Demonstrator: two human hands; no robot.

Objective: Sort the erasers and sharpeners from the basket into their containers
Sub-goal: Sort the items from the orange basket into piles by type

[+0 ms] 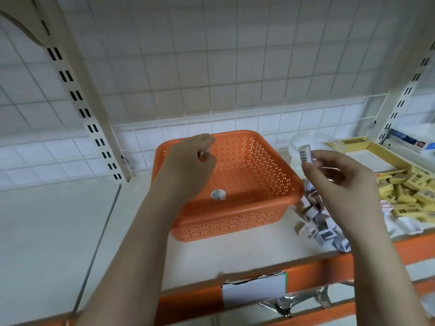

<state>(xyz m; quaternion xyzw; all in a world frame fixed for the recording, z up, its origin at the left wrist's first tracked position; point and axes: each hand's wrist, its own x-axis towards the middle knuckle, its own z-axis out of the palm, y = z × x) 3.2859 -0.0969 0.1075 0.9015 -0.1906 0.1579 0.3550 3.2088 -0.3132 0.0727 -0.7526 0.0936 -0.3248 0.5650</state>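
— Orange basket [237, 208]: only a round sticker [218, 194] inside?
— Yes. Your right hand [339, 177] fingers pinch a boxed eraser [305, 154]; left hand [190, 165] hangs curled, holding nothing visible. Yellow erasers [409, 194] fill the tray [386, 151] at the shelf's right edge.

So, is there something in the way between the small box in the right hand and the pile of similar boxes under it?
Nothing visible: the right hand holds the small box above the pile, with open space between.
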